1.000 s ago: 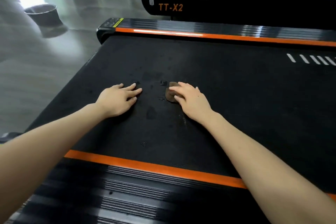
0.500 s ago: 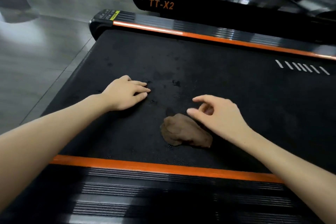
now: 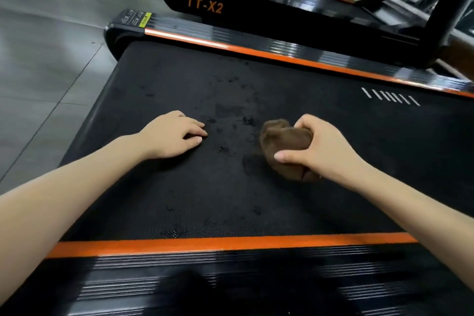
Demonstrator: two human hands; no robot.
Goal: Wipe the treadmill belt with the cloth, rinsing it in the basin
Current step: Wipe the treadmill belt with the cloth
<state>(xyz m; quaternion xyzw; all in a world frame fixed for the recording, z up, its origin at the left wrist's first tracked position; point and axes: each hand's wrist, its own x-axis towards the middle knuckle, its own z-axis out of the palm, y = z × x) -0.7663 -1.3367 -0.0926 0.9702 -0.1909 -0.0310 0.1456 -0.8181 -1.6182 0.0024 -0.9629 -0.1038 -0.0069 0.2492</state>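
Observation:
The black treadmill belt (image 3: 320, 202) fills the middle of the head view, with dark wet patches near its centre. A crumpled brown cloth (image 3: 283, 141) lies on the belt right of centre. My right hand (image 3: 323, 151) grips the cloth from the right, with fingers and thumb curled round it. My left hand (image 3: 177, 136) rests on the belt to the left, its fingers loosely bent and holding nothing. No basin is in view.
Orange-edged side rails run along the belt's near side (image 3: 230, 242) and far side (image 3: 282, 56). A second treadmill marked TT-X2 (image 3: 205, 5) stands behind. Grey tiled floor (image 3: 46, 64) lies to the left. A black upright post (image 3: 451, 7) rises at the right.
A second ago my right hand pressed the cloth to the belt, then lifted off it and left it lying there. Now it grips the bunched cloth. My left hand stays on the belt.

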